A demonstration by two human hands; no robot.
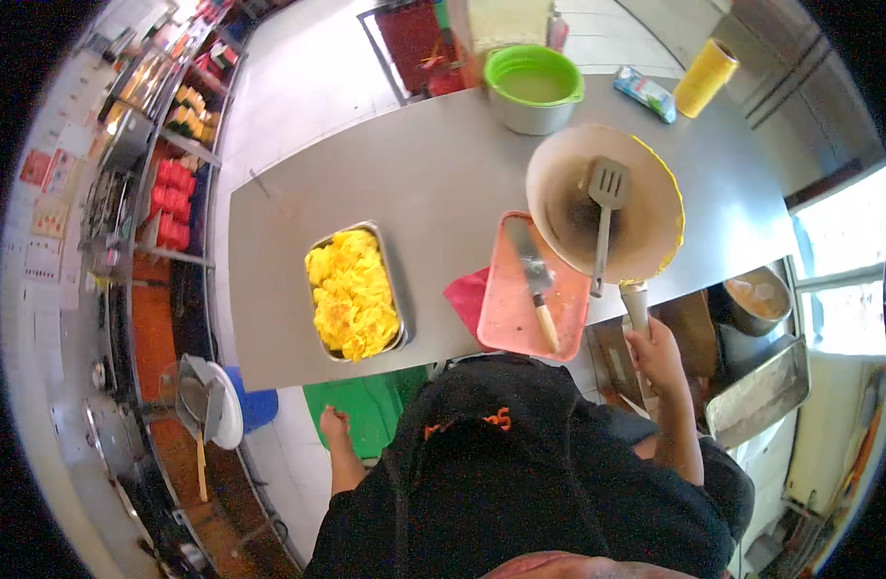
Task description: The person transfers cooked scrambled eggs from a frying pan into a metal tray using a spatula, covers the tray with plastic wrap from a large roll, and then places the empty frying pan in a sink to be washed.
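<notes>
My right hand [660, 358] is wrapped round the handle of a frying pan [655, 217] at the table's right side. Bits of yellow egg cling to the pan's right rim, and a slotted turner [603, 212] lies in it. The pan covers the upper right corner of a pink tray [501, 331], which holds a knife [543, 314] with a pale handle. My left hand [335, 425], curled with nothing visible in it, hangs by the table's front edge. Beyond it stands a steel pan [401, 328] heaped with scrambled eggs [352, 294].
A green colander [534, 75] sits in a steel bowl at the back, near a wipes packet [645, 94] and a yellow roll [707, 77]. A red cloth [468, 301] lies beside the tray. Shelves and a counter line the left; a large pot [759, 297] stands right.
</notes>
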